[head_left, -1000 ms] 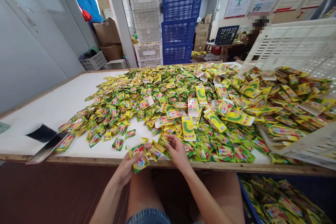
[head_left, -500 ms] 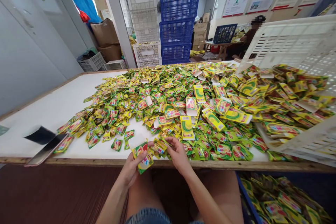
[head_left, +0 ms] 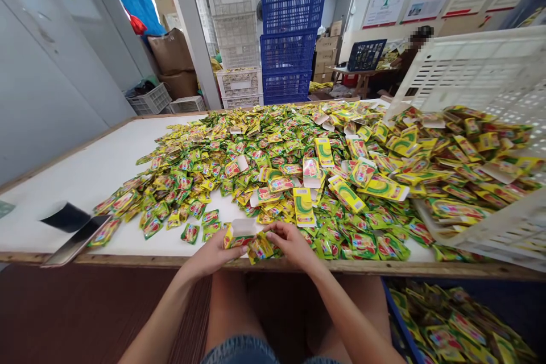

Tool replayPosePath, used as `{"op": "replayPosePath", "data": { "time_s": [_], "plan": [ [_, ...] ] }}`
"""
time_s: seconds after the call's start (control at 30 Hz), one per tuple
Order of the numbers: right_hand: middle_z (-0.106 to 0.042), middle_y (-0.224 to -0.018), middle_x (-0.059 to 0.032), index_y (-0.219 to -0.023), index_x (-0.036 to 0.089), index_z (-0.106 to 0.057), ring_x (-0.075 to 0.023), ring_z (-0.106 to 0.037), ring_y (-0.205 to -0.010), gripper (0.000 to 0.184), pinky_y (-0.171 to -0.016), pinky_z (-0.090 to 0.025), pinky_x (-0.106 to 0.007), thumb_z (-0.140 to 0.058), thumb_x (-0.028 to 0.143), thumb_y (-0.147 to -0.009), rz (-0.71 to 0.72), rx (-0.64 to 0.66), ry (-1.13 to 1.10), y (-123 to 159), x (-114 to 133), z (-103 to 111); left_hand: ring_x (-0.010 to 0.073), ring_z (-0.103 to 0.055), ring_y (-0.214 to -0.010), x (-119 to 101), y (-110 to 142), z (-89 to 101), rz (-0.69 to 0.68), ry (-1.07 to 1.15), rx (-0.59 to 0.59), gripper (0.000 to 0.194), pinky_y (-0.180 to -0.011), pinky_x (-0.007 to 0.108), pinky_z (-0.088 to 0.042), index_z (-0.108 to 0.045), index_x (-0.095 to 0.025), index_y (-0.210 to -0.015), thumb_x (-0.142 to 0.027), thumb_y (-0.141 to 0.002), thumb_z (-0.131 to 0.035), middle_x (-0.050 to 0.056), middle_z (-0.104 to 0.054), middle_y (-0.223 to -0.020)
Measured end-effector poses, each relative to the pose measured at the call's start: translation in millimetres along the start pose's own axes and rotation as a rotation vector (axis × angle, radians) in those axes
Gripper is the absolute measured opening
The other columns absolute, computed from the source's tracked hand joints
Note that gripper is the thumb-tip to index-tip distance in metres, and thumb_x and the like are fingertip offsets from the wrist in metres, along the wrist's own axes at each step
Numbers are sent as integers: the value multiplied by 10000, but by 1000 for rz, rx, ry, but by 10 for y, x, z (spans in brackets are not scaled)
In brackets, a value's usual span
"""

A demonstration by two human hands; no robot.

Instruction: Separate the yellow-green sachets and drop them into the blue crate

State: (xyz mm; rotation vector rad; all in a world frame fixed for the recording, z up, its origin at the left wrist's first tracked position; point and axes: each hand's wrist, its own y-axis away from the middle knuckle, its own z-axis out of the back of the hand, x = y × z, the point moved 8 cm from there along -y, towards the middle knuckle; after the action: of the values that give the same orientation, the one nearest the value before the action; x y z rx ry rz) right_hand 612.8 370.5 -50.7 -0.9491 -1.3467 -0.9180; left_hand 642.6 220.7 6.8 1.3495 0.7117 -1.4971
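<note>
My left hand (head_left: 216,253) is closed around a small printed carton (head_left: 239,240), tilted, with its white flap standing open toward the pile. Just right of the carton's end, my right hand (head_left: 292,243) pinches some small yellow-green sachets (head_left: 260,248); how many is hard to make out. The sachets are close against the carton, and whether any lie inside it cannot be seen. Beyond both hands spreads a large heap of similar sachets (head_left: 200,173). Several flat yellow cartons (head_left: 303,205) rest on the heap's near side.
A white crate (head_left: 469,77) lies tipped on the right, spilling cartons onto the table (head_left: 106,153). At the left edge are a phone (head_left: 77,242) and a dark curved object (head_left: 65,217). Below right stands a blue bin (head_left: 403,324) of packets. Stacked crates and a seated person are behind.
The carton in my left hand has turned from upright with its printed face toward me to lying tilted, its open flap now visible. My right hand's sachets have dropped slightly lower beside it.
</note>
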Motion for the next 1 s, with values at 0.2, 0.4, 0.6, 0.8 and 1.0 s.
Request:
{"op": "replayPosePath", "data": {
  "time_s": [0.2, 0.4, 0.6, 0.8, 1.0],
  "plan": [
    [-639, -926, -45, -988, 176, -602, -189, -583, -862, 387, -765, -457, -310, -607, 471, -738, -43, -39, -232, 129, -60, -136, 255, -555, -1000, -59, -81, -120, -72, 18, -18, 400, -904, 325, -397, -638, -153, -1083, -307, -714, -638, 65, -653, -1019],
    [-625, -981, -52, -962, 166, -606, -207, -557, -940, 360, -849, -435, -332, -644, 425, -715, 16, -65, -158, 157, -86, -102, 244, -567, -962, 91, -77, -232, 21, 156, -50, 404, -859, 310, -419, -651, -140, -1037, -298, -667, -690, 77, -656, -995],
    [-618, -959, -66, -984, 159, -568, -211, -559, -910, 405, -810, -448, -316, -668, 417, -688, 3, -301, -180, 194, -182, 52, 244, -560, -1006, 487, 33, -290, 132, 415, -237, 536, -861, 319, -422, -569, -124, -1133, -336, -661, -710, 125, -603, -1132],
    [-608, -1040, -81, -1031, 165, -572, -225, -549, -976, 346, -889, -419, -365, -615, 371, -757, 59, -234, -123, 258, -43, -75, 242, -543, -1038, 514, 36, -435, 104, 388, -188, 524, -893, 303, -399, -577, -142, -1128, -310, -654, -722, 103, -610, -1130],
    [-599, -1059, -73, -1057, 180, -561, -212, -536, -1007, 354, -903, -410, -343, -565, 414, -792, 37, -310, -184, 318, -86, -76, 235, -550, -1039, 533, 37, -517, 148, 561, -206, 531, -865, 294, -418, -578, -143, -1124, -286, -638, -738, 103, -623, -1097]
  ]
}}
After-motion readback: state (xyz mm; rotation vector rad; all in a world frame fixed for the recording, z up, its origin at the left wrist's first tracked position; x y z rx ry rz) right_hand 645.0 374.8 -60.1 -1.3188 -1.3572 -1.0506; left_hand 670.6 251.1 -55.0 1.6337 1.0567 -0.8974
